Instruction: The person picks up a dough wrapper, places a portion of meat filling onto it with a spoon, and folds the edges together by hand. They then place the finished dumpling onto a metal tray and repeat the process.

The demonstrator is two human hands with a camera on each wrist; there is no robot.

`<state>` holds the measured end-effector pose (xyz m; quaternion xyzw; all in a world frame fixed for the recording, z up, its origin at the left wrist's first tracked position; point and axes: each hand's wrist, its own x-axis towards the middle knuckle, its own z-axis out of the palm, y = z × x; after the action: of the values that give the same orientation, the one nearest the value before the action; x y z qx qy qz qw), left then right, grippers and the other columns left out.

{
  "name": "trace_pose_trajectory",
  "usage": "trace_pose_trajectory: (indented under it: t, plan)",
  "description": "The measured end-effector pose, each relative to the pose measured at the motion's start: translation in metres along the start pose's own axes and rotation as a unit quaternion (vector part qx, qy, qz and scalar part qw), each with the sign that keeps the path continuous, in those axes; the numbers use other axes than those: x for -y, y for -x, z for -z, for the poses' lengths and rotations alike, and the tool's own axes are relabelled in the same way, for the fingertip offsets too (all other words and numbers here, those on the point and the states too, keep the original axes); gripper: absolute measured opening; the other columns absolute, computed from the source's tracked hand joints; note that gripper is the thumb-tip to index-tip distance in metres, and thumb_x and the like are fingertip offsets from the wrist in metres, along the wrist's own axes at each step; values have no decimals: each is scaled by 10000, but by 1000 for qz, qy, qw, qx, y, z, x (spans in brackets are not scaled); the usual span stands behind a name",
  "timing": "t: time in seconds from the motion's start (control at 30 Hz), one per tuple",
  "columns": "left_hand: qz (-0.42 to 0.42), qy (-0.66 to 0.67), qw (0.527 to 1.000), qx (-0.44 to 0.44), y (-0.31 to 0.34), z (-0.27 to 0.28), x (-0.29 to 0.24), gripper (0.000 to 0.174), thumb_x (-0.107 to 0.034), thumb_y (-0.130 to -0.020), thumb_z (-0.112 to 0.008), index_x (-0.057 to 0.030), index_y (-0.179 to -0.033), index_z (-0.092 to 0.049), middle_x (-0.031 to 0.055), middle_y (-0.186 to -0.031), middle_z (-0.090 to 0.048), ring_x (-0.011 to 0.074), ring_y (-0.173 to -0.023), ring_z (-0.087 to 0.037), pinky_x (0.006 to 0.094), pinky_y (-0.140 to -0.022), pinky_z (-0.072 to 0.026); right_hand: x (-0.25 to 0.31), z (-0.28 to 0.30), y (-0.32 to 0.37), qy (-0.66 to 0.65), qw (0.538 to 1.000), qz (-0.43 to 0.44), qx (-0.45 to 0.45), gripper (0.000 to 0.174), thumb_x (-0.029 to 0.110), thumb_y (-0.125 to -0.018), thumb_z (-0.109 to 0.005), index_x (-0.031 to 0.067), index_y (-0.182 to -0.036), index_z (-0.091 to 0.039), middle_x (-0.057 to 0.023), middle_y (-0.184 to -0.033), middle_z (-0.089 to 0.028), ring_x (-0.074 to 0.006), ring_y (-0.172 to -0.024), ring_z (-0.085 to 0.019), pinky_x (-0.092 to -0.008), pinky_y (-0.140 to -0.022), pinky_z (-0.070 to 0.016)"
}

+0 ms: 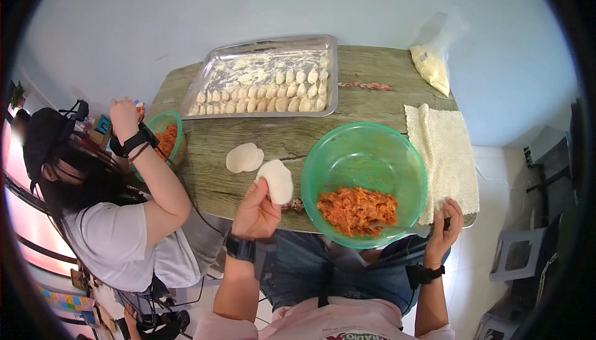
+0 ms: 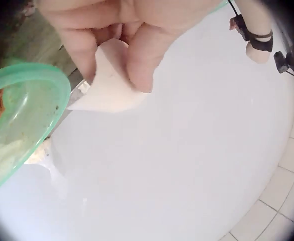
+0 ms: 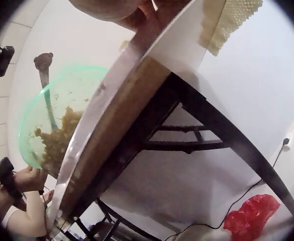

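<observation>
Quickly, left to right. Far left, a second person [image 1: 93, 203] sits at the desk [image 1: 248, 147] corner, one hand [image 1: 124, 116] raised above a small green bowl [image 1: 164, 135] that holds orange filling. Behind, toward the wall, a metal tray [image 1: 267, 79] lies on the desk, dusted with flour, with rows of folded dumplings [image 1: 267, 101] along its near side and right end. Two loose wrappers [image 1: 244, 157], overlapping, lie flat on the wood in front of the tray.

Just right of those, the left grip [image 1: 256, 213] is raised over the near desk edge, clamped on a round dough wrapper [image 1: 277, 180]. Left wrist view: thumb and fingers pinch its lower edge and the sheet stands up off the desk, plain, no filling on it.

Next right, a big green bowl [image 1: 363, 181] sits at the near edge, close beside the held wrapper, not touching. Orange filling [image 1: 357, 209] is heaped in its near half. Right wrist view shows a spoon [image 3: 45, 85] standing in that filling, handle free.

Small red scraps [image 1: 366, 85] lie on the wood right of the tray. A pale knitted cloth [image 1: 444, 160] lies right of the bowl. A clear bag [image 1: 431, 67] of pale powder sits at the far right corner.

Right grip [image 1: 446, 225] is at the near right desk edge by the cloth corner, fingers curled. Whether it grasps anything, cannot tell.
</observation>
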<state>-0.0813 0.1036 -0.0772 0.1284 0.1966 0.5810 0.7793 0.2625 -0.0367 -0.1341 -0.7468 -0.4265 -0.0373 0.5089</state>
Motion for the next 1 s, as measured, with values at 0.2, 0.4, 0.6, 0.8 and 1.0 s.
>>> trace_pose_trajectory:
  t: [0.2, 0.4, 0.6, 0.8, 1.0]
  plan:
    - [2, 43, 999, 24, 34, -46, 26, 287, -313, -908, -538, -107, -1103, -584, 46, -1158, -613, 189, -1132, -539, 383, -1000, -414, 29, 20, 14, -119, 992, -21, 28, 294, 66, -779, -652, 25, -1060, -578, -86, -1075, -540, -225, -1019, -504, -329, -902, -383]
    - [105, 180, 975, -74, 60, -43, 50, 246, -291, -919, -525, -111, -1067, -605, -5, -1053, -657, 129, -978, -615, 333, -873, -495, 63, 37, 3, -323, 920, -77, 209, 499, 104, -674, -788, 14, -1125, -595, -37, -919, -507, -130, -780, -506, -245, -707, -414]
    - [158, 120, 979, -54, 76, -63, 54, 329, -119, -954, -442, -9, -1264, -428, 120, -1241, -533, 260, -1181, -496, 404, -1035, -374, 80, 41, -15, -283, 908, -24, 309, 331, 112, -712, -764, 14, -1010, -659, -44, -832, -584, -120, -712, -538, -233, -644, -424]
    - [166, -33, 984, -60, 83, -61, 58, 312, -125, -950, -457, -39, -1250, -466, 98, -1224, -563, 244, -1139, -538, 419, -1000, -424, 98, 33, -30, -256, 870, 12, 421, 257, 112, -773, -704, 18, -1008, -663, -68, -788, -618, -159, -700, -597, -258, -606, -445]
    - [180, 54, 978, -94, 89, -52, 59, 313, -198, -953, -470, -91, -1247, -455, 124, -1193, -549, 253, -1134, -528, 463, -974, -427, 108, 36, -32, -230, 900, 77, 363, 177, 71, -809, -646, -2, -969, -663, -105, -775, -621, -212, -674, -606, -274, -606, -460]
